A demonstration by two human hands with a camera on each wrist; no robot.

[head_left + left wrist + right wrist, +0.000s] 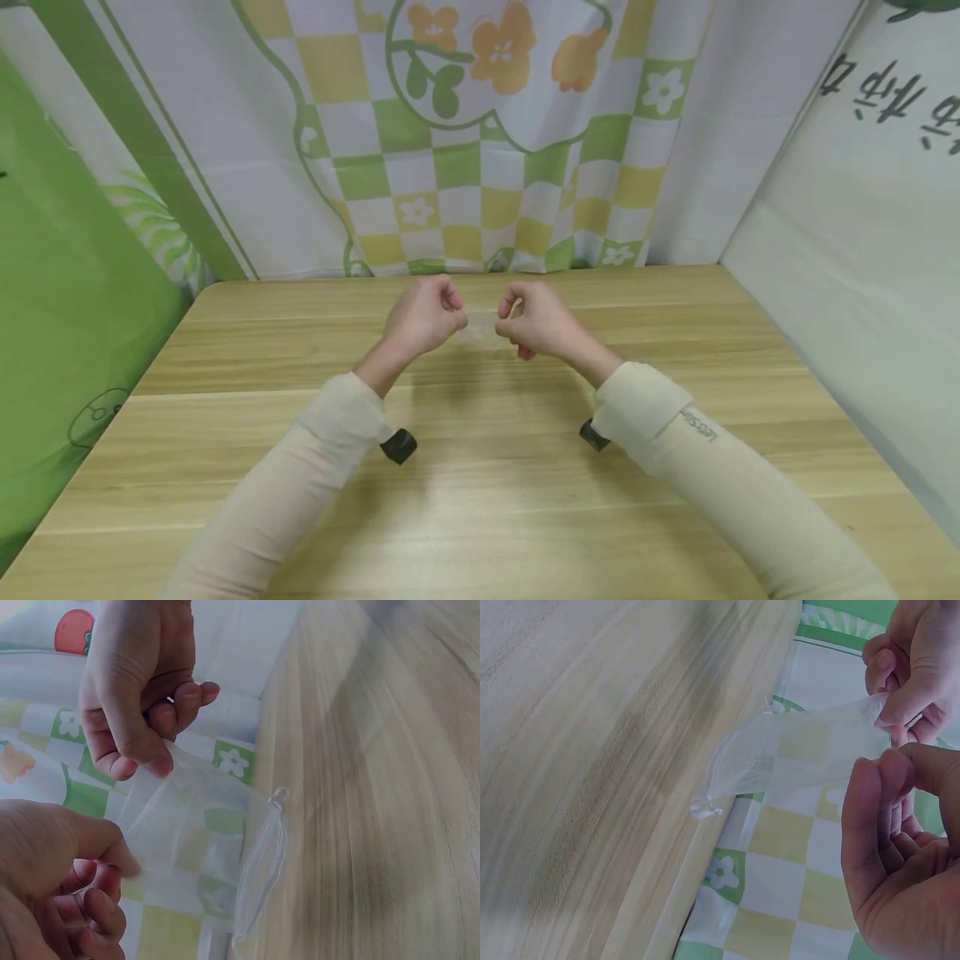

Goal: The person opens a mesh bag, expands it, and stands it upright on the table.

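A sheer white drawstring pouch hangs stretched between my two hands above the table. My left hand pinches one upper corner between thumb and curled fingers. The opposite corner is pinched by my right hand, a short gap away. The cord edge of the pouch hangs lowest, with a small knotted loop at one end and another loop at the other. In the head view the pouch is only a faint pale patch, and the curtain pattern shows through it in both wrist views.
A wood-grain table lies under both arms. A checked, flowered curtain hangs along its back edge. Green fabric stands at the left and a white sheet with writing at the right. Dark wrist cameras sit at the cuffs.
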